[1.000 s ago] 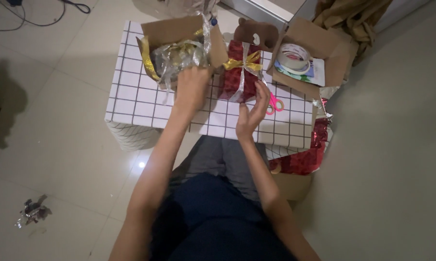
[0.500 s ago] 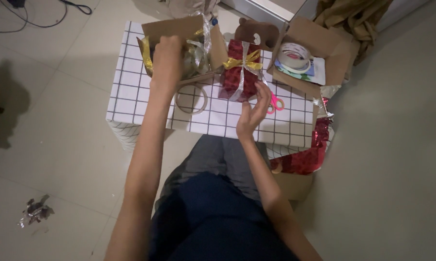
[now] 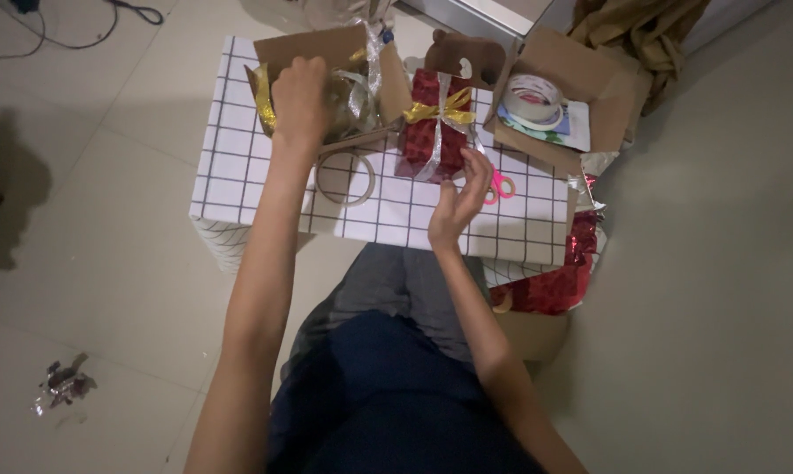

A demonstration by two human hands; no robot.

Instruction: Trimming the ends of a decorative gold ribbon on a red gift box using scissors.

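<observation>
**Hands at the wrapped gift**

Head view: the red foil-wrapped gift with gold and silver ribbon (image 3: 433, 127) stands upper centre on the grid-patterned table (image 3: 238, 175). The right hand (image 3: 461, 197), fingers loosely open, sits just below-right of it. The left hand (image 3: 300, 101) reaches into the ribbon-filled cardboard box (image 3: 326, 53), upper left; its grip cannot be told.

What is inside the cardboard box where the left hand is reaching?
In the open cardboard box lie gold ribbon and silver ribbon. The left hand covers the middle, so anything beneath it cannot be seen.
</observation>
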